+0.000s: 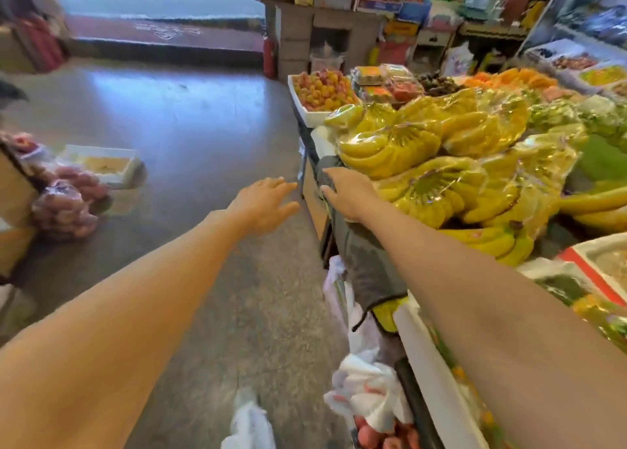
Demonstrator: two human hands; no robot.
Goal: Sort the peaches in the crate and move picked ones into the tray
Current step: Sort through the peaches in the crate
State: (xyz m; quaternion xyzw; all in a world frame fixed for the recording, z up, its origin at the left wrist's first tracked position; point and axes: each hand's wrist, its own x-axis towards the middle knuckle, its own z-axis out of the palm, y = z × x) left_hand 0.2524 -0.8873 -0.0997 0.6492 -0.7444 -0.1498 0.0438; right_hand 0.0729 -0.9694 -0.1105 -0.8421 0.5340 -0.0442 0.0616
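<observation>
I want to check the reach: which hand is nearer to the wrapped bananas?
Right. The right hand is just beside the bananas; the left hand is over the floor, farther to their left.

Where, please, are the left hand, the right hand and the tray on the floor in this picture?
left hand [266, 200]: head view, back of the hand.
right hand [347, 194]: head view, back of the hand.
tray [101, 151]: head view, far white rim.

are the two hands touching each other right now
Apart. The head view shows the left hand and the right hand reaching forward side by side, with a strip of floor plainly visible in the gap between them.
</observation>
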